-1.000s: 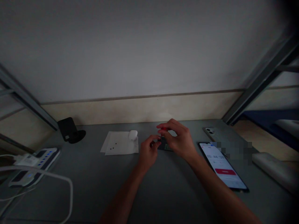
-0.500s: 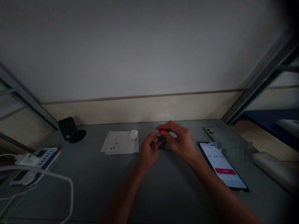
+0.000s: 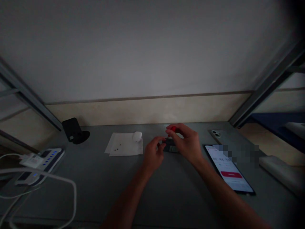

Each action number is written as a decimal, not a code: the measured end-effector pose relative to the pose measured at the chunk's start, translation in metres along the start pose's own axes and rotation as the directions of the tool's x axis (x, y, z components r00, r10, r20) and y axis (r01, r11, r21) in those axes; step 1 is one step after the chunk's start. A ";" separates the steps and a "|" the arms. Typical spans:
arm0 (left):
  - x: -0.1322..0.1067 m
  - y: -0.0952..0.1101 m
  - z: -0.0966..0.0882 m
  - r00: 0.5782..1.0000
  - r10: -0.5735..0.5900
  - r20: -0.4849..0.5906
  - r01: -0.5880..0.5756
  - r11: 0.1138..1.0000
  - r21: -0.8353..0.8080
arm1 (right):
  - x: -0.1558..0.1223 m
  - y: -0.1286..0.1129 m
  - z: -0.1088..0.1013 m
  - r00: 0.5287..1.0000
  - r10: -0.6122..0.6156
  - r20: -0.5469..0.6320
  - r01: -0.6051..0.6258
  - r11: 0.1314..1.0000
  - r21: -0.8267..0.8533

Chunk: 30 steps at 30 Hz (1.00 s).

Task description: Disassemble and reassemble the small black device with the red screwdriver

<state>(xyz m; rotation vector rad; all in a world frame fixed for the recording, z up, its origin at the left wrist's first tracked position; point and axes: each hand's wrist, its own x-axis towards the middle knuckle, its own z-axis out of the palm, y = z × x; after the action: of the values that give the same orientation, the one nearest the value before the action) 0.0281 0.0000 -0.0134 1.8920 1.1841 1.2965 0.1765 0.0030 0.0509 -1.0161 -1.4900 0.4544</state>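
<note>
My right hand (image 3: 187, 143) pinches a small red-topped tool (image 3: 173, 128) upright over a small dark flat part (image 3: 170, 147) lying on the grey table (image 3: 152, 187). My left hand (image 3: 153, 154) is curled beside that dark part, its fingertips touching the left edge. The scene is dim and the part's detail is unclear. A white sheet of paper (image 3: 125, 148) with a few tiny dark specks lies to the left, and a small white rounded object (image 3: 137, 136) sits on its far right corner.
A lit phone (image 3: 230, 168) lies screen-up at the right, another phone (image 3: 217, 135) face-down behind it. A black stand (image 3: 75, 131) sits at the back left. A power strip (image 3: 39, 165) with white cables is at the left edge. Metal frame bars slant on both sides.
My right hand has shifted slightly right and down over the dark part, with the red top now plainer. The left hand stays curled at the part's left edge.
</note>
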 end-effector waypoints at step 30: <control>0.009 -0.030 -0.179 0.914 -0.406 0.027 0.150 0.397 0.905 | 0.032 0.067 -0.072 0.995 -0.073 0.066 0.084 0.981 -0.175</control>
<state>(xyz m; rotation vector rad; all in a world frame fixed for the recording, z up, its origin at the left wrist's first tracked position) -0.1462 0.0157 0.0344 2.2426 2.2093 0.1140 0.2690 0.0449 0.0332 -1.0867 -1.6402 0.3011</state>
